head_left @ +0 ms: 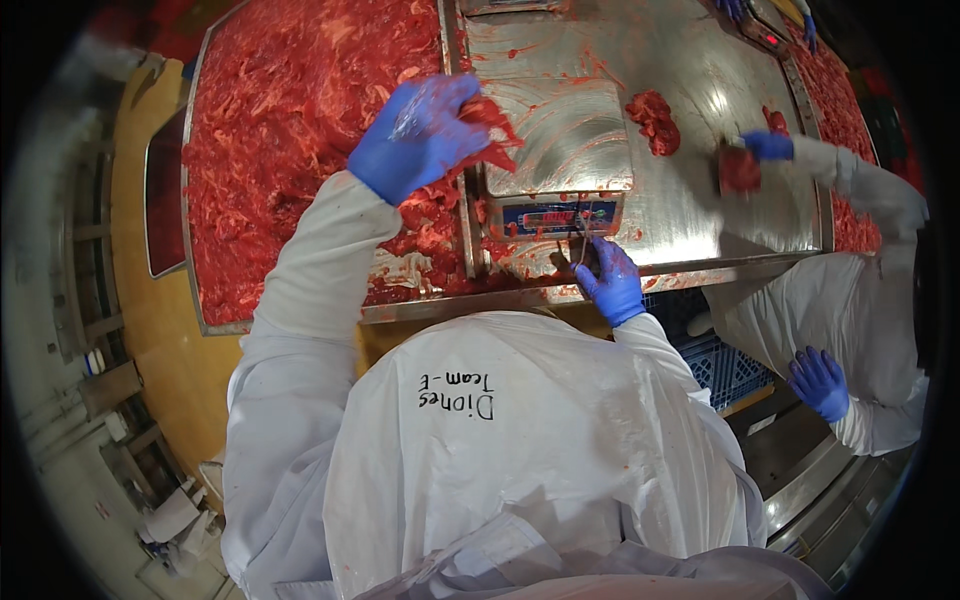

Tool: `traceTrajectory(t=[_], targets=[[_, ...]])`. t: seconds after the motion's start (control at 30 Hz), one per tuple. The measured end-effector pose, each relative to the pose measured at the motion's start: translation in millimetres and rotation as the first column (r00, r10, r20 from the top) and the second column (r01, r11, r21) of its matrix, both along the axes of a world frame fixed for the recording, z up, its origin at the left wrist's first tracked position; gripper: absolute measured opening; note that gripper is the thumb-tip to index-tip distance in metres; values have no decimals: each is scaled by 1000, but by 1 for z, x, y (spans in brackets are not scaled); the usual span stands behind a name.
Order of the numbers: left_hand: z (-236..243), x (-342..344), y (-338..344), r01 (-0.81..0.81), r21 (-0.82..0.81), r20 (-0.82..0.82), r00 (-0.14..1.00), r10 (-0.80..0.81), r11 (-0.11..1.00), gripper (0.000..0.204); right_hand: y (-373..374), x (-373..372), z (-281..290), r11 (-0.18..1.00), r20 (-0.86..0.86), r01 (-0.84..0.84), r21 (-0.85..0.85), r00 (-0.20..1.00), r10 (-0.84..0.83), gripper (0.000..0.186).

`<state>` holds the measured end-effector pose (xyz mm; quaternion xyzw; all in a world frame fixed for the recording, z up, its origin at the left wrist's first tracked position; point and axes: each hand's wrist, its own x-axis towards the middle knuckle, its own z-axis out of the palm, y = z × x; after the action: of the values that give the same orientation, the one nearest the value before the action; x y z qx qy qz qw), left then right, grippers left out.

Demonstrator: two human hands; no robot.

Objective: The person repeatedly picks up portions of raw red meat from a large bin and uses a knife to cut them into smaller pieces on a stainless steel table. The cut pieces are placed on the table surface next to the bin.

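Observation:
My left hand (415,135), in a blue glove, is closed around raw red meat strips (497,132) at the left edge of a steel weighing scale (560,135). Its platform is smeared with red and has no meat resting on it. A lit display (555,217) faces me on the scale's near side. My right hand (612,283), also blue-gloved, is low at the table's near edge, its fingers closed on what look like slim metal scissors (586,246). The prongs point up across the display; the handles are mostly hidden.
Left of the scale, a wide steel tray (190,215) holds a mass of raw meat. A meat clump (655,122) lies on the steel table (680,215). At right, a co-worker's gloved hand (768,146) is at a meat piece (740,170). Blue crates (735,365) stand below.

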<state>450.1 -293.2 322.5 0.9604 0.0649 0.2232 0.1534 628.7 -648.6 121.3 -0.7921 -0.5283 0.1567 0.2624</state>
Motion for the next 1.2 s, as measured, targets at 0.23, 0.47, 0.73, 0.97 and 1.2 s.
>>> traceTrajectory(t=[0.23,0.47,0.73,0.97,1.2], targets=[[8,87,-31,73,-593,-68,988,-140,802,41,3,3,8,1000,-62,10,-18,998,-11,57],[-78,68,52,-231,-7,-115,967,229,973,58,35,-4,55,984,-665,167,70,743,-79,41],[-136,53,-27,-172,219,-266,937,229,960,20,112,31,95,987,-995,156,-51,73,-63,35],[-113,6,-57,-255,-315,-222,956,191,914,19,57,11,61,996,-966,-69,-47,-250,-63,55],[-139,-73,-2,-394,-77,-574,769,282,916,31,100,4,63,992,-997,-113,47,47,53,58]])
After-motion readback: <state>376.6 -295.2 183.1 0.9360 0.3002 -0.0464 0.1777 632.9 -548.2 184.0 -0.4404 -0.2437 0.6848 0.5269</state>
